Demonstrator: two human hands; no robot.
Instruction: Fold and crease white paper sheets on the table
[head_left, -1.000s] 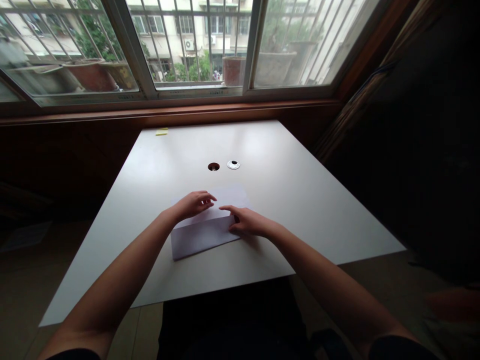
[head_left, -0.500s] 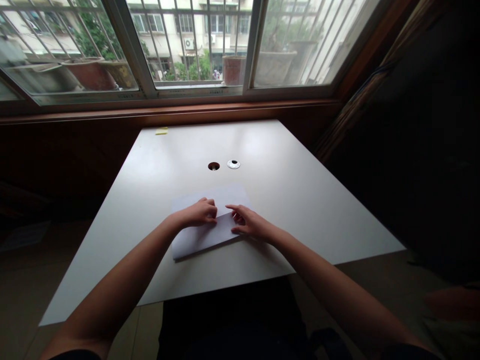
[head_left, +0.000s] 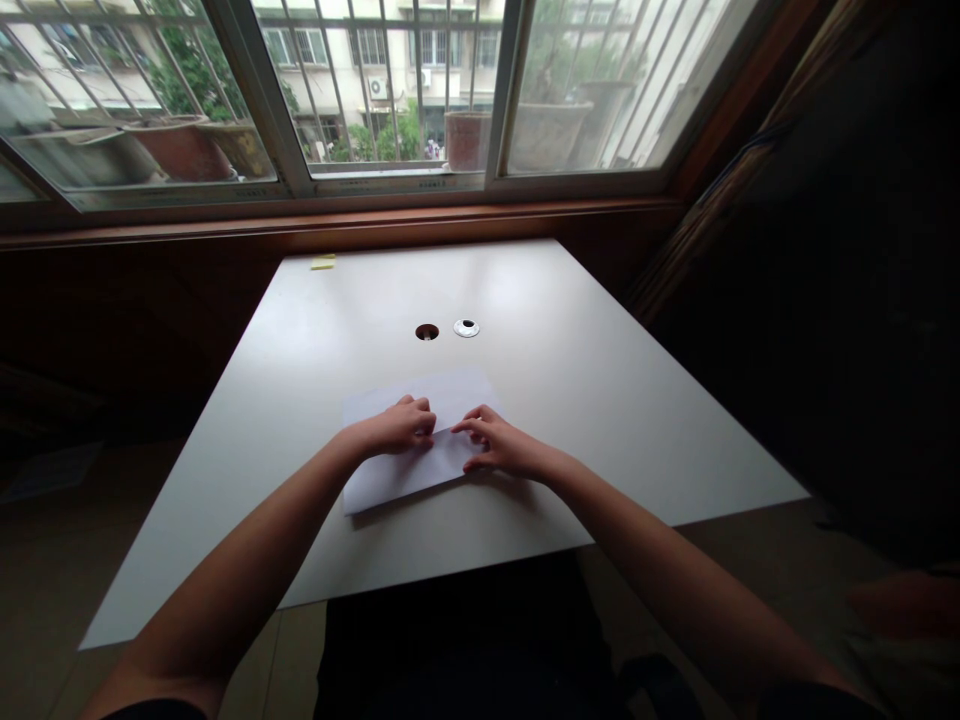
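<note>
Resting clenched left fingers [head_left: 425, 420] and loosely parted right fingers [head_left: 474, 424] on folded paper [head_left: 390, 482], facing pots [head_left: 184, 152] with contents unclear.

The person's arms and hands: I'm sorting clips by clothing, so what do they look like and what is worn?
The left hand and right hand are ungloved, and both forearms are bare, with no watch, bracelet or marking visible. A dark left sleeve and dark right sleeve end high on the arms. Small rings can't be ruled out.
</note>
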